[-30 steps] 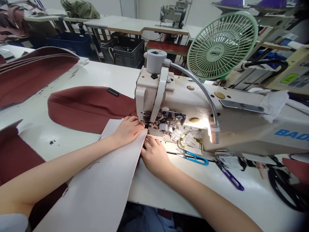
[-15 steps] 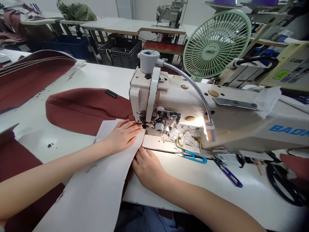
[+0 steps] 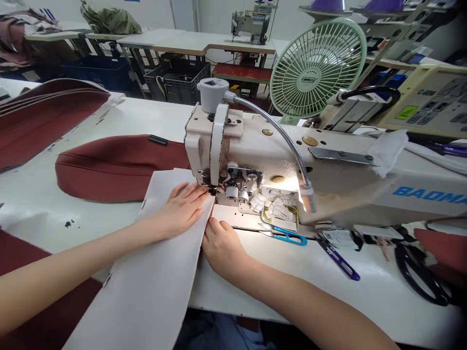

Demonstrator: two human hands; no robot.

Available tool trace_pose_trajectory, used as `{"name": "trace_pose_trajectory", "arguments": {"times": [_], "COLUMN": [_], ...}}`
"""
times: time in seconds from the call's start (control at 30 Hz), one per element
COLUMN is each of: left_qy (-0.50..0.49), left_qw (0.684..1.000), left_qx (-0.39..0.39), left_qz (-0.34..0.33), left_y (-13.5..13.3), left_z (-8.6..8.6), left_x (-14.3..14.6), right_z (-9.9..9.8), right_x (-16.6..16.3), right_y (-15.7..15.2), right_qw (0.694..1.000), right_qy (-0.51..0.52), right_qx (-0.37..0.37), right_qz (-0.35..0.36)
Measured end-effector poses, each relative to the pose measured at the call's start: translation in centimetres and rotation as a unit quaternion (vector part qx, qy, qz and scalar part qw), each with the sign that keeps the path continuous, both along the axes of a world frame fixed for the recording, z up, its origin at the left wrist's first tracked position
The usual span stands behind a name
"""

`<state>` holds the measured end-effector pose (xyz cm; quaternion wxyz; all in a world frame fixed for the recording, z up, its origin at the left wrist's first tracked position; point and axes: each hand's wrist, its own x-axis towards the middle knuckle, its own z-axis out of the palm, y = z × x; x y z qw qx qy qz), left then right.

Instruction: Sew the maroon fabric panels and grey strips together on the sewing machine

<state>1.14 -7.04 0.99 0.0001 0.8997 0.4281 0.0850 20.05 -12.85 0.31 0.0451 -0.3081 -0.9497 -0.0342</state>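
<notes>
A long white-backed maroon material piece (image 3: 149, 287) runs from the lower edge of the view up to the sewing machine (image 3: 251, 133), its far end by the presser foot. My left hand (image 3: 183, 213) lies flat on the white side with fingers stretched out, the tips close to the foot. On the piece's right edge, just in front of the needle plate, my right hand (image 3: 223, 247) is closed, thumb and fingers gripping that edge; the fingertips are partly hidden. Beyond the left hand, a curved maroon panel (image 3: 109, 167) lies on the table, partly behind the white-backed piece.
Blue thread snips (image 3: 292, 236) and a small tray (image 3: 264, 218) of white scraps sit by the machine bed. Purple snips (image 3: 341, 262) and black-handled scissors (image 3: 419, 279) lie farther right. A green fan (image 3: 317, 73) stands behind. More maroon pieces (image 3: 40, 121) are at left.
The white-backed piece has advanced slightly toward the machine, both hands staying on it. The whole view has shifted a little, so the machine appears farther left.
</notes>
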Motion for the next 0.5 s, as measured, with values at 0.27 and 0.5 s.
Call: {"name": "trace_pose_trajectory", "arguments": {"times": [0.27,0.5], "left_qy": [-0.029,-0.038], "left_qw": [0.999,0.995], "left_qx": [0.004,0.001], "left_qz": [-0.02,-0.089], "left_y": [0.5,0.6], "left_z": [-1.5,-0.2], "left_x": [-1.3,-1.3], "right_z": [-0.3,1.1], "right_x": [-0.2,-0.8], "right_y": [-0.7,-4.5], "right_qw": [0.999,1.0], "right_qy": [0.013,0.008], "right_qx": [0.045,0.017], "right_qz": [0.003,0.016]}}
